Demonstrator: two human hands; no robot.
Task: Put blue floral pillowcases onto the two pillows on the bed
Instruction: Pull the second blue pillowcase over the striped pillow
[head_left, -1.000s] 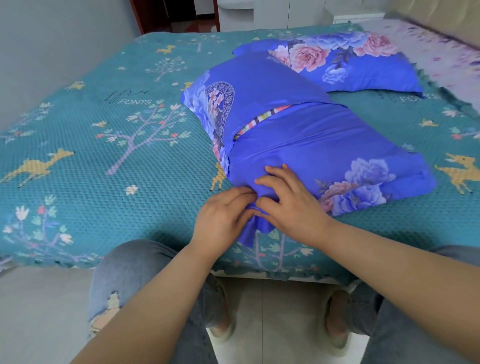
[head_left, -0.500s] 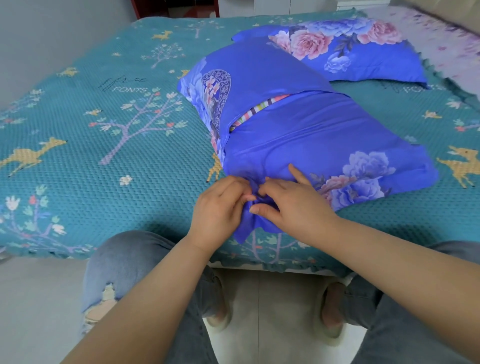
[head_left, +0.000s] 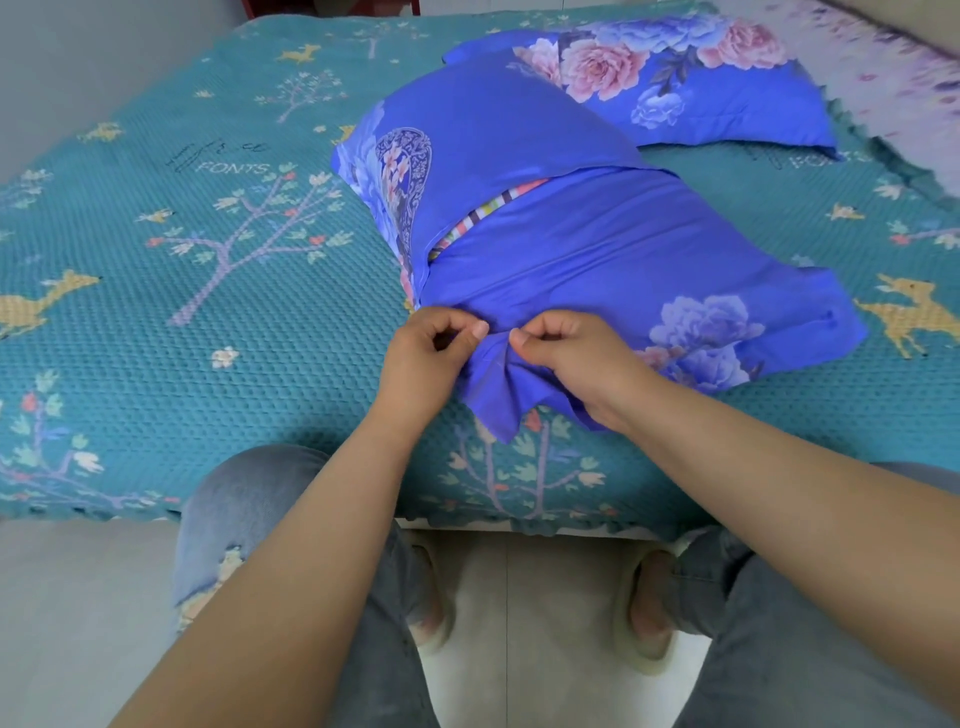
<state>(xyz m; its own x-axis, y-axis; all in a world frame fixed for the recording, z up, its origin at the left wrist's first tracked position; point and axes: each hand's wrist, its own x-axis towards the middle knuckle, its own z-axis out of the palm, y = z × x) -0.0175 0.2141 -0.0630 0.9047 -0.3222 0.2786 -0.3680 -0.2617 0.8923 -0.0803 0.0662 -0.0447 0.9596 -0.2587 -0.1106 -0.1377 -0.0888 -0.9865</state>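
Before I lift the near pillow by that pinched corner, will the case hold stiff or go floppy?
Probably floppy: the corner flap hangs creased between the left hand and right hand. The case may slide off, since striped pillow shows through its gap.

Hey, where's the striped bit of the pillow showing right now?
The striped pillow peeks through the envelope gap of the near pillowcase, centre of the head view, beyond both hands and nearer than the finished pillow.
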